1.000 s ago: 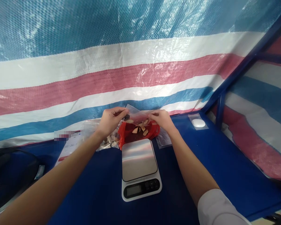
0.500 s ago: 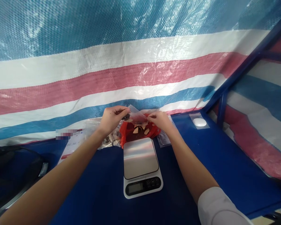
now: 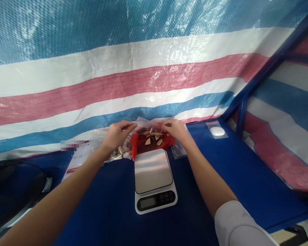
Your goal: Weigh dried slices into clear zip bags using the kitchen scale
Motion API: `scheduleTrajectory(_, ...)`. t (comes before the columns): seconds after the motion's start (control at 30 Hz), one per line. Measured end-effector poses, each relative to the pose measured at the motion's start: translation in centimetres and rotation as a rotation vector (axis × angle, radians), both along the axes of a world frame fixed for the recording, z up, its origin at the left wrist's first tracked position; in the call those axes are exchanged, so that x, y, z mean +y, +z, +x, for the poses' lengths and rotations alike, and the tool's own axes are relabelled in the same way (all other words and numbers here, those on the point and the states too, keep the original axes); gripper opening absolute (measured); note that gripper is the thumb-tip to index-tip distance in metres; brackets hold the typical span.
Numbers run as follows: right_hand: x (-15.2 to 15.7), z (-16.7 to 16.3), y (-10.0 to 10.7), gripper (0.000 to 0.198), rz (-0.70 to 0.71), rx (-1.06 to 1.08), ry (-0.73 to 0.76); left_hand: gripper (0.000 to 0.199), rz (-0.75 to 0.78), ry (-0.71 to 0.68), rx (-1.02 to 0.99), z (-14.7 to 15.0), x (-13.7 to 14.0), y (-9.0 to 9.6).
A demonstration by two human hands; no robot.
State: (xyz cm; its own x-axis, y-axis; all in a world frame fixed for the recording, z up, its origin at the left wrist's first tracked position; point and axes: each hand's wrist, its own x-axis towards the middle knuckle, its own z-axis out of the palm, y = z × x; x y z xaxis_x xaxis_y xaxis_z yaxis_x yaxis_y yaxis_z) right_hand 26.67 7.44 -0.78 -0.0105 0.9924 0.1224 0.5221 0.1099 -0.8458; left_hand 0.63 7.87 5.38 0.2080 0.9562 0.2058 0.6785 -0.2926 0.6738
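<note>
Thin clear plastic bag (image 3: 145, 123): held up between my two hands, over the far part of the red bag; I cannot tell how far its mouth is parted.
Left hand (image 3: 120, 133): thumb and fingers pinched narrow on the bag's left edge.
Right hand (image 3: 177, 130): fingertips likewise pinched on its right edge.
Slip risk: I hold only slim edges of slick film, so a loose pinch could let one side drop.
Spill risk: a tug on the crumpled red plastic bag (image 3: 134, 147) could tip out its pale dried slices (image 3: 159, 141), since it lies open right under my work.
Scale risk: the white digital scale with a silver metal plate (image 3: 153, 172) sits right against the red bag's near side, so a shove could shift it; I read no digits on its display.
Left neighbour: a clear bag of pale chunks (image 3: 122, 152) lies partly behind my wrist, crowding that side.
Right neighbour: flat clear plastic packets (image 3: 179, 151) lie partly under my forearm.
Farther off: a white rounded object (image 3: 217, 131) on clear film, well apart on the blue tabletop (image 3: 207, 150).
Back limit: the striped woven plastic sheet (image 3: 118, 82) hangs just beyond my fingers, leaving little room to reach.
</note>
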Motion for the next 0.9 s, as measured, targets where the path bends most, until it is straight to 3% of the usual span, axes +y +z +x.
scheduleTrajectory(0.2, -0.2, -0.2, 0.1, 0.016, -0.067, 0.304, 0.017, 0.035, 0.042, -0.014, -0.031, 0.9, 0.2, 0.6)
scheduleTrajectory(0.33, -0.3, 0.3, 0.7, 0.014, -0.186, 0.521, -0.008, 0.037, 0.023, -0.053, -0.101, 1.8, 0.3, 1.2)
scheduleTrajectory(0.5, -0.3, 0.8, 1.1, 0.011, -0.223, 0.538, -0.076, 0.040, -0.013, -0.032, -0.121, 1.5, 0.3, 1.0)
scheduleTrajectory(0.77, -0.7, -0.7, 0.9, 0.010, -0.282, 0.615, 0.023, 0.040, 0.010, -0.038, -0.067, 1.2, 0.6, 0.5)
scheduleTrajectory(0.9, -0.5, -1.0, 0.5, 0.005, -0.305, 0.626, -0.007, 0.033, 0.044, -0.006, -0.096, 1.1, 0.5, 0.9)
